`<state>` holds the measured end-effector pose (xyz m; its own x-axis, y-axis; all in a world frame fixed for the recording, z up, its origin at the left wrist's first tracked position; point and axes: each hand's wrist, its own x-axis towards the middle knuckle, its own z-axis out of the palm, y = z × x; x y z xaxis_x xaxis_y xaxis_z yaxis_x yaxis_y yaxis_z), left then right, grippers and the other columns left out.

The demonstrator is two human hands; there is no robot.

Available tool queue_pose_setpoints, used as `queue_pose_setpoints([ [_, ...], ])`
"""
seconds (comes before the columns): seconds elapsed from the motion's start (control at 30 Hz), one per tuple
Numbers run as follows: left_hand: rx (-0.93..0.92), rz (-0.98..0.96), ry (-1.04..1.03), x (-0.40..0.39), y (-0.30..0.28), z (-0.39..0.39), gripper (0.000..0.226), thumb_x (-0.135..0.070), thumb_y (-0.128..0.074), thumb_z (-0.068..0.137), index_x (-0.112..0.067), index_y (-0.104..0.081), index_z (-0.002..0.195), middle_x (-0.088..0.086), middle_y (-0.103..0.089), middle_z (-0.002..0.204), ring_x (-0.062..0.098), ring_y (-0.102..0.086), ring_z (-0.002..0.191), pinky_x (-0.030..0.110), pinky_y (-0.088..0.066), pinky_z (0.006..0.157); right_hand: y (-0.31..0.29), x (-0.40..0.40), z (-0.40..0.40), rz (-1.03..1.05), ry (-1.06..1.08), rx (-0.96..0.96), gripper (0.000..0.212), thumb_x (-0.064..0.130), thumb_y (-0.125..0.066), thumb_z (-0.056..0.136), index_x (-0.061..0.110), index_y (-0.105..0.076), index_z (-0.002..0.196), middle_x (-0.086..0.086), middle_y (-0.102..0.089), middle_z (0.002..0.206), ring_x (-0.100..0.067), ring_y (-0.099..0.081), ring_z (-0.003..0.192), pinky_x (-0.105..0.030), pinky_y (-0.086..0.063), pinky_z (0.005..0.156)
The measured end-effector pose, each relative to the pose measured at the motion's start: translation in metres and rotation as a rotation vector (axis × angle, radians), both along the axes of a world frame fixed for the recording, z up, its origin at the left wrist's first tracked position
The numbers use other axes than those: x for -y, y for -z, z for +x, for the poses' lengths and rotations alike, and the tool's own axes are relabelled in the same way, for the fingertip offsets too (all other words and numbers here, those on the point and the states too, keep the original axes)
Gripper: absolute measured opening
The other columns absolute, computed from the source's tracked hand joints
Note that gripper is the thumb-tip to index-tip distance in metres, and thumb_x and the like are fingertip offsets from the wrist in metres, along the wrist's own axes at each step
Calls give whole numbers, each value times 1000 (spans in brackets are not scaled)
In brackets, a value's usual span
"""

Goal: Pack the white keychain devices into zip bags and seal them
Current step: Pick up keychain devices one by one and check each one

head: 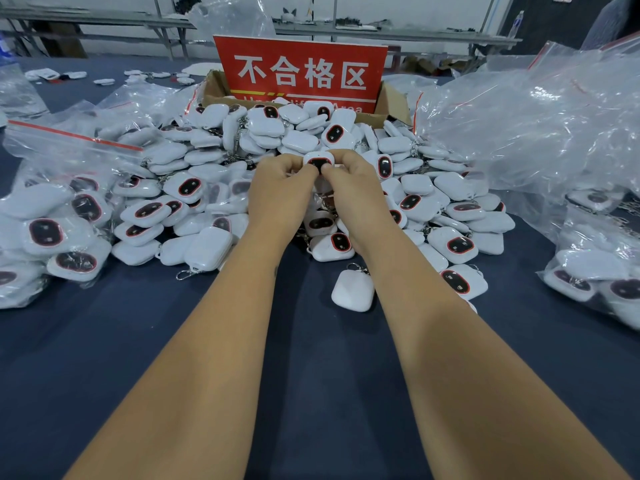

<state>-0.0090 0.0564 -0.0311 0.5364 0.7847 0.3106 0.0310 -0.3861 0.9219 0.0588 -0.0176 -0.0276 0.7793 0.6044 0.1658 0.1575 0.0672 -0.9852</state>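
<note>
A big heap of white keychain devices (304,133) with dark red-rimmed ovals covers the middle of the blue table. My left hand (277,192) and my right hand (349,188) meet above the heap, and both pinch one white keychain device (319,157) between fingers and thumbs. Whether a zip bag surrounds it I cannot tell. Filled zip bags (59,216) with red seal strips lie at the left. One loose device (353,289) lies face down near my right forearm.
A red sign (301,71) stands in a cardboard box (214,88) behind the heap. A mound of clear zip bags (540,119) fills the right side, with more bagged devices (595,271) at the right edge. Bare blue tablecloth (311,375) lies in front.
</note>
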Motion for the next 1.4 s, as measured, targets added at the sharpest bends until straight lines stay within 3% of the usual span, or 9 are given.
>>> queue_pose_setpoints([
  [0.17, -36, 10, -9, -1, 0, 1, 19, -23, -57, 90, -11, -69, 81, -4, -57, 68, 10, -51, 63, 30, -44, 63, 0, 1, -1, -10, 6, 43, 19, 10, -51, 98, 24, -64, 100, 9, -65, 73, -5, -62, 73, -24, -52, 73],
  [0.33, -53, 27, -16, -1, 1, 2, 13, -25, -55, 92, -21, -65, 84, 8, -62, 97, 7, -50, 67, 24, -38, 62, 1, 2, 0, 9, -2, 54, 23, 8, -54, 97, 26, -68, 96, 5, -68, 72, -10, -64, 75, -29, -55, 78],
  [0.5, 58, -84, 10, 4, -2, -3, 20, -20, -55, 86, -8, -68, 77, 3, -58, 73, 15, -50, 66, 36, -43, 66, -1, 3, -1, 61, 9, -10, 19, 10, -57, 96, 25, -69, 92, 6, -70, 74, -13, -66, 77, -32, -57, 77],
  [0.63, 151, -194, -31, 0, -3, -3, 30, -7, -50, 89, -26, -68, 75, -10, -64, 70, 4, -57, 67, 27, -52, 68, -8, 2, 2, 263, 42, -267, 13, 3, -55, 96, 13, -63, 93, -14, -69, 96, -19, -67, 74, -35, -59, 76],
  [0.77, 169, -168, -46, 1, -3, -2, 30, -2, -48, 90, -27, -65, 86, -6, -58, 69, -3, -47, 46, 15, -42, 46, -12, 3, 6, 491, 21, -449, 16, -10, -50, 93, 6, -52, 94, -24, -67, 98, -30, -68, 82, -42, -60, 86],
  [0.93, 212, -212, -62, -3, -2, -1, 26, -2, -50, 86, -19, -67, 94, 4, -62, 79, 14, -54, 65, 36, -49, 68, -8, 0, 0, 308, -2, -156, 19, -6, -61, 90, 13, -57, 93, -7, -65, 97, -17, -63, 86, -27, -56, 80],
  [1.07, 280, -220, -133, -5, -3, 0, 25, -1, -51, 85, -21, -67, 89, 3, -64, 82, 14, -56, 67, 31, -49, 66, -2, 0, -2, 152, 56, 14, 24, 0, -65, 88, 23, -57, 90, 0, -67, 90, -14, -61, 82, -29, -53, 75],
  [1.2, 362, -209, -184, -6, -8, -1, 25, -1, -55, 84, -24, -65, 84, -3, -63, 81, 11, -56, 70, 23, -49, 67, -4, 2, -3, 104, 105, -50, 26, 6, -69, 85, 22, -52, 97, 5, -61, 75, -7, -56, 63, -14, -44, 52],
  [1.4, 409, -126, -166, 0, -14, -4, 23, 0, -56, 82, -20, -66, 84, -4, -64, 78, 6, -56, 68, 15, -46, 64, -5, 2, -7, -40, 30, 130, 4, 16, -69, 90, 19, -67, 93, 4, -69, 81, -7, -66, 79, -22, -53, 76],
])
